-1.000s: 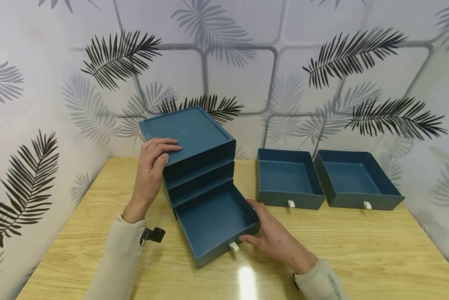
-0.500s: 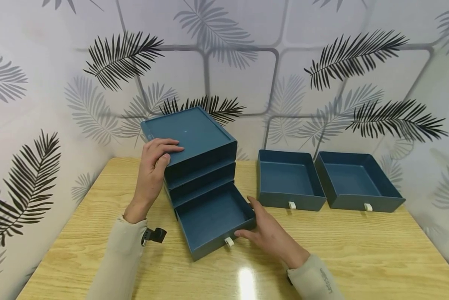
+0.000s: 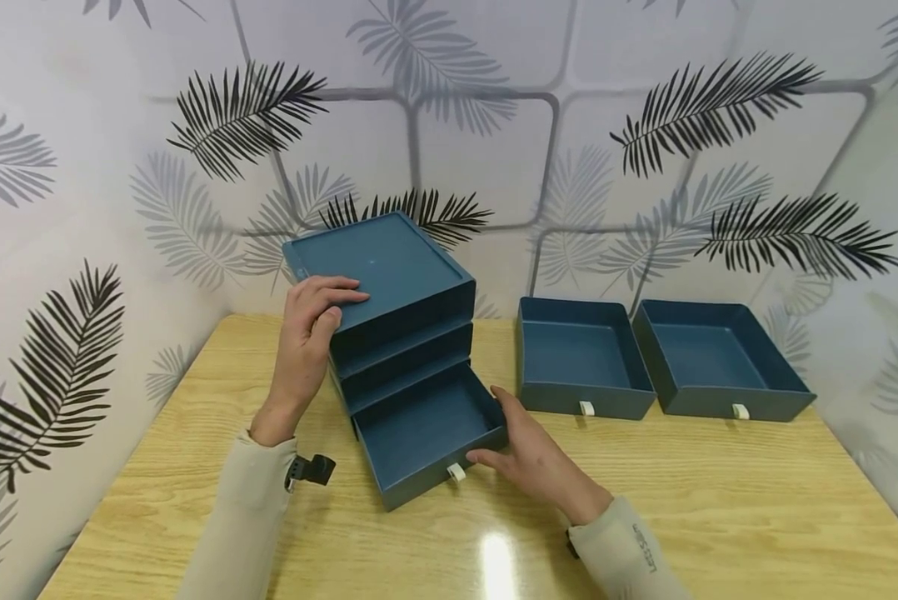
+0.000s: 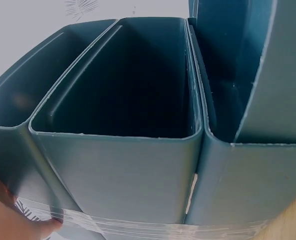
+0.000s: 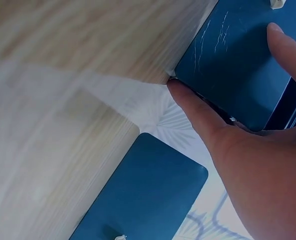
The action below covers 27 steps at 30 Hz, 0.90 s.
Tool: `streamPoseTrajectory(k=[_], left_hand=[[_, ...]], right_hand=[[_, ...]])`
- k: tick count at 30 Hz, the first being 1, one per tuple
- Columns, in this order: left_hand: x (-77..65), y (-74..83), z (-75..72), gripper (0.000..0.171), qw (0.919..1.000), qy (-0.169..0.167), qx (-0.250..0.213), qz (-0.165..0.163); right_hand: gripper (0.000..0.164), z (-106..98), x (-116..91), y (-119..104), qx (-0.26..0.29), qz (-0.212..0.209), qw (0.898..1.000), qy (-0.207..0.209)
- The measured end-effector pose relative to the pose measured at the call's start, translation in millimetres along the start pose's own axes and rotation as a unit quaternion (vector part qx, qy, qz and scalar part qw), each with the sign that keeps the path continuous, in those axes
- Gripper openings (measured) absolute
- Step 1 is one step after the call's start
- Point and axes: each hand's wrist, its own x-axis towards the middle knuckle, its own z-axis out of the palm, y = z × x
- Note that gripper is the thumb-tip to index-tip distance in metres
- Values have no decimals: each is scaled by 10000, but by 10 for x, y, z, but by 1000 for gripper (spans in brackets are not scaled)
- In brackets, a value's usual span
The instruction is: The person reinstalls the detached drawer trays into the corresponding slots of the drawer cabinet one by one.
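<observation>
A dark blue drawer cabinet with three stacked compartments stands at an angle, left of the table's middle. My left hand grips its upper left edge, fingers over the top and thumb at the side. The two upper compartments gape without drawers. In the lowest sits a drawer, partly inside, its front part sticking out toward me. My right hand holds this drawer by its right front corner, thumb on the front face beside the white pull tab and fingers along the side wall, as the right wrist view shows.
Two more blue drawers, each with a white tab, stand side by side at the right rear of the wooden table. A leaf-patterned wall rises behind. Clear tape runs across the cabinet's side.
The lowest drawer has slid further into the cabinet, and my right hand has moved inward with it, away from me. My left hand keeps its place on the cabinet.
</observation>
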Motion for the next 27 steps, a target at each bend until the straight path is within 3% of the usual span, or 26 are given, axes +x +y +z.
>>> streamPoseTrajectory(k=[5, 12, 21, 27], left_hand=[[-9, -20, 12, 38, 10000, -16, -10, -54], [-28, -328, 23, 34, 10000, -26, 47, 10], [-8, 18, 3, 33, 10000, -40, -4, -38], [-3, 32, -4, 36, 10000, -38, 51, -19]], right_hand=[[100, 7, 10, 3, 41, 26, 10000, -21], [97, 15, 37, 23, 76, -27, 10000, -5], [96, -5, 90, 23, 131, -72, 9998, -96], [96, -23, 133, 10, 62, -108, 9998, -124]])
